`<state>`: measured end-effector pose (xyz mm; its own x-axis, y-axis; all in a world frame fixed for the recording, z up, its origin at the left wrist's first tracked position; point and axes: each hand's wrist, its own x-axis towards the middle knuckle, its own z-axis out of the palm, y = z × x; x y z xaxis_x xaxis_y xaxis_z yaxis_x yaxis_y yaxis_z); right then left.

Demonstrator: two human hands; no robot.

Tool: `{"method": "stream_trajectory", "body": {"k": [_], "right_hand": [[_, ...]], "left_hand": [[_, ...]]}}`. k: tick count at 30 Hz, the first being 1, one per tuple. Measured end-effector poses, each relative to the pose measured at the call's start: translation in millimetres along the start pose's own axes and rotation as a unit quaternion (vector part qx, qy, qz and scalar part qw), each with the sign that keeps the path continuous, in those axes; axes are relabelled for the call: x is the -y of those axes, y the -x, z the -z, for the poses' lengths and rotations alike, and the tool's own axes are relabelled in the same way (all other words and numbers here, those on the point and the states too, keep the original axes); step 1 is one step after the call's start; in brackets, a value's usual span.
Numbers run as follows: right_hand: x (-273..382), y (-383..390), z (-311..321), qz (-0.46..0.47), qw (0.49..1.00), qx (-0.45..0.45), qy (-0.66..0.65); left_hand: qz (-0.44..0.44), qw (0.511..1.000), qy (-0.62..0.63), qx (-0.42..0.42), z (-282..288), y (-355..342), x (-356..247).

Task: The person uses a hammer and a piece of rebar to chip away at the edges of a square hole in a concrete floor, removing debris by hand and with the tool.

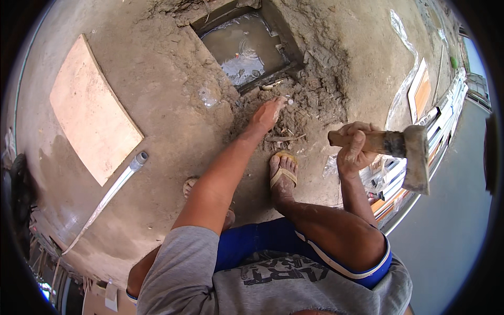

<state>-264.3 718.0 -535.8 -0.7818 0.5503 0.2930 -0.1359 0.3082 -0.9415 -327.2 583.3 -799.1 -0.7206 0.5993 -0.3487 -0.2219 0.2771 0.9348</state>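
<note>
My right hand (357,149) is wrapped round the short wooden handle of a hatchet (416,160). Its broad, worn metal head points to the right, raised beside my right knee. Down at the near edge of a square pit (291,31), my left hand (269,113) reaches into muddy rubble (320,89). Its fingers are closed together, with a small pale piece (289,100) at their tips; what they grip is too small to make out. Murky water (236,44) stands inside the pit. A thin stick (285,138) lies just below my left hand.
A pale flat board (92,110) lies at left, with a whitish flattened hose (113,191) beside it. At right are stacked panels and strips (399,181), a small framed board (419,90) and clear plastic (404,37). My sandalled foot (283,170) stands near the rubble.
</note>
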Motion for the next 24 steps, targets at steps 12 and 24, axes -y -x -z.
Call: {"method": "stream_trajectory", "body": {"k": [12, 24], "right_hand": [[22, -25, -4, -0.087, 0.991, 0.034, 0.097], [-50, 36, 20, -0.296, 0.822, 0.332, 0.355]], "left_hand": [[0.078, 0.990, 0.115, -0.008, 8, 9, 1], [0.083, 0.994, -0.058, -0.039, -9, 13, 7]]}}
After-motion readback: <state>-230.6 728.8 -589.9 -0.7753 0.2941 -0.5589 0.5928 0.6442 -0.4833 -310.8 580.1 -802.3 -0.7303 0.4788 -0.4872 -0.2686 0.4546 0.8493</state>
